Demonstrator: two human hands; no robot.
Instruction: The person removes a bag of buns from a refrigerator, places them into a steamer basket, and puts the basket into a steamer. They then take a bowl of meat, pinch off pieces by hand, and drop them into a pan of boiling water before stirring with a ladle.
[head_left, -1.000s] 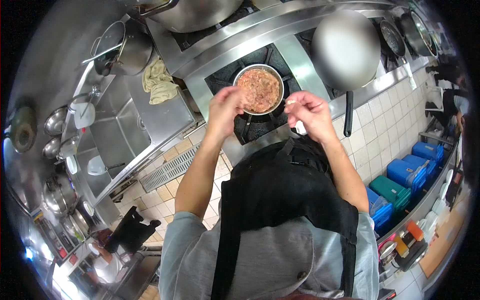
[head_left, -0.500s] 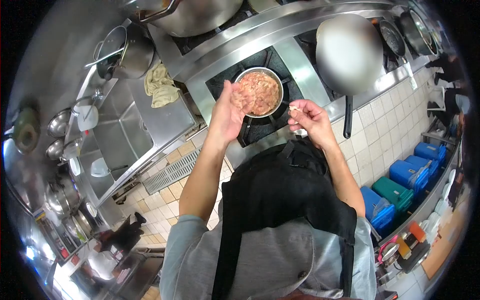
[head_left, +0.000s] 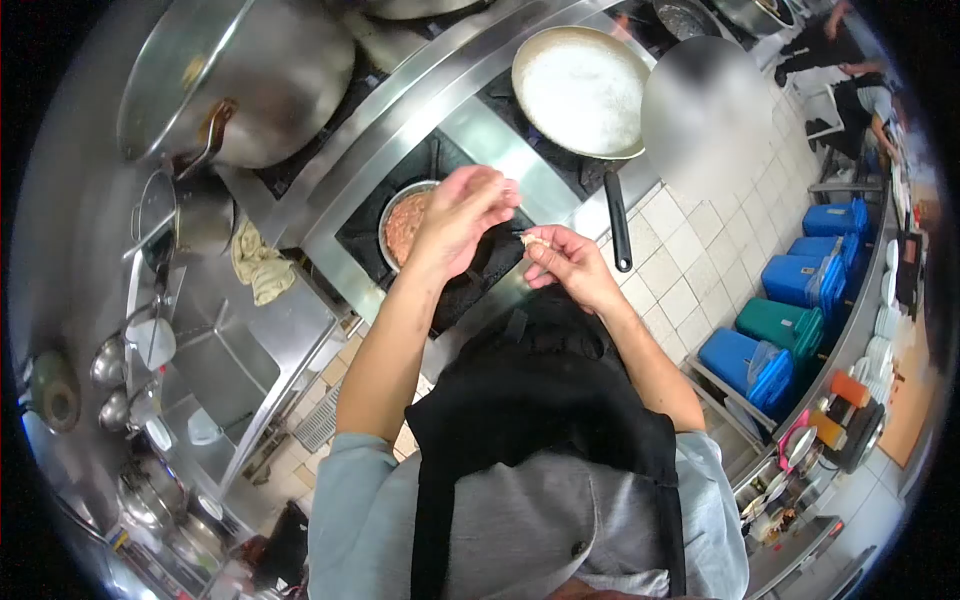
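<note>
My left hand (head_left: pixel 462 222) hovers over the right side of a small metal pot (head_left: pixel 384 240) on the stove, its fingers loosely stretched and holding nothing that I can see. Inside the pot lies a pinkish, ground-meat-like mixture (head_left: pixel 404 230), partly covered by that hand. Close by on the right, in front of the burner, my right hand (head_left: pixel 572 268) pinches a small pale lump (head_left: pixel 533 241) between thumb and fingers. What the lump is made of is too small to tell.
A frying pan (head_left: pixel 582 95) with whitish content stands at the back right, its black handle (head_left: pixel 618 225) jutting toward me. To the left are a large pot (head_left: pixel 285 90), a cloth (head_left: pixel 260 265) and a steel sink (head_left: pixel 235 350). Blue bins (head_left: pixel 735 360) line the right; people stand far right.
My left hand has moved from the pot's left side across to its right, closer to my right hand. My right hand still pinches the pale lump. The camera view has shifted.
</note>
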